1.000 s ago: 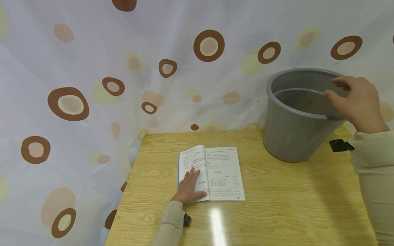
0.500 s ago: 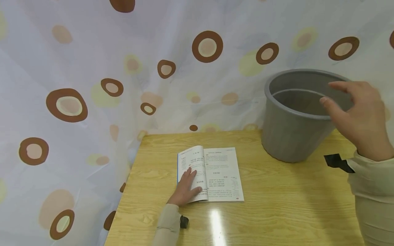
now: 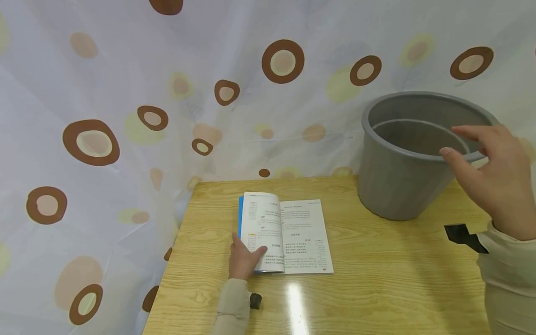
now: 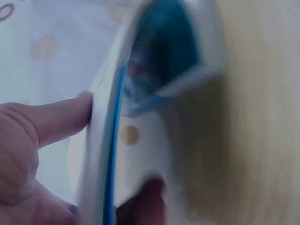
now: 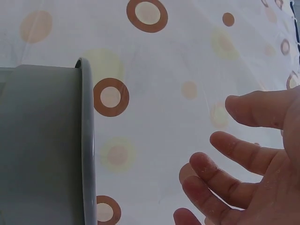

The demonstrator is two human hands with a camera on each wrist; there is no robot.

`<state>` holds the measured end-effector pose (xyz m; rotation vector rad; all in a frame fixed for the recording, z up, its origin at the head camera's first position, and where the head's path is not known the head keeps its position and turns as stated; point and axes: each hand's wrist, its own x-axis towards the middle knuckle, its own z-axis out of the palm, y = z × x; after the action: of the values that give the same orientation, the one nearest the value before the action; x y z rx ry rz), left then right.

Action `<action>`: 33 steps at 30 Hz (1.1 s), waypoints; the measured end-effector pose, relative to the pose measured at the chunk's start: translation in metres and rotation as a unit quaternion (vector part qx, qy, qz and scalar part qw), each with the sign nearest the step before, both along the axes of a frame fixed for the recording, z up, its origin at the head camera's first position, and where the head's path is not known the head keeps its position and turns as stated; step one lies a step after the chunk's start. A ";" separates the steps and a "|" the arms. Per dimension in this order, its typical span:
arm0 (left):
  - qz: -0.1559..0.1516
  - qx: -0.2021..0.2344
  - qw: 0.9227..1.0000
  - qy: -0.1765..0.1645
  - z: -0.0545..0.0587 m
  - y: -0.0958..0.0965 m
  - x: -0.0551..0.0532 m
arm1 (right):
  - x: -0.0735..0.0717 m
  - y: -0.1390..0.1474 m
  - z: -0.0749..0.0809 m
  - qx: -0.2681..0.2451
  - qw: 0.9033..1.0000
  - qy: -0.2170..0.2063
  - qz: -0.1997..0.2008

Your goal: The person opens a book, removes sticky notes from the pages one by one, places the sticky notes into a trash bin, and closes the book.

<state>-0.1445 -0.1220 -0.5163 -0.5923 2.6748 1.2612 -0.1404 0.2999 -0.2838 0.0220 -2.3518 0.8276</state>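
Observation:
An open book [image 3: 304, 232] with printed white pages and a blue cover lies on the wooden table. My left hand [image 3: 242, 261] grips the lower left part of the book, its thumb on the page and its fingers behind the cover. In the left wrist view, the gripped side of the book [image 4: 104, 136] stands lifted and curved, with the blue cover facing the table. My right hand [image 3: 504, 174] holds nothing; its fingers [image 5: 234, 185] are spread and loosely bent, apart from the rim of a grey bucket [image 3: 402, 181].
The bucket stands at the table's back right, its mouth upward. Behind the table [image 3: 377, 279] hangs a pale curtain [image 3: 234, 37] with brown ringed dots. A bright light reflection lies on the tabletop in front of the book.
My left hand has shifted from resting flat on the left page to gripping that side's edge, and the blue cover shows more. My right hand has moved slightly down and right beside the bucket.

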 end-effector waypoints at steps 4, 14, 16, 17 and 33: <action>-0.023 0.029 0.999 0.021 0.016 0.004 -0.002 | 0.009 0.001 -0.006 -0.011 1.000 -0.021 -0.007; -0.106 -0.016 0.988 0.109 0.046 0.068 -0.005 | 0.018 -0.004 -0.027 -0.010 0.999 -0.036 0.009; -0.136 -0.024 0.986 0.098 0.044 0.082 -0.002 | 0.019 -0.005 -0.030 -0.008 0.999 -0.036 0.014; -0.153 -0.019 0.984 0.092 0.042 0.088 -0.001 | 0.020 -0.004 -0.032 -0.008 0.999 -0.038 0.016; -0.264 -0.348 0.894 0.095 -0.022 0.121 0.039 | 0.025 -0.020 -0.086 -0.046 0.991 -0.099 0.070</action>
<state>-0.1052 -0.0013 -0.5382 0.2383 3.0978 0.2087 -0.1155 0.2800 -0.3700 0.0709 -2.5177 1.0486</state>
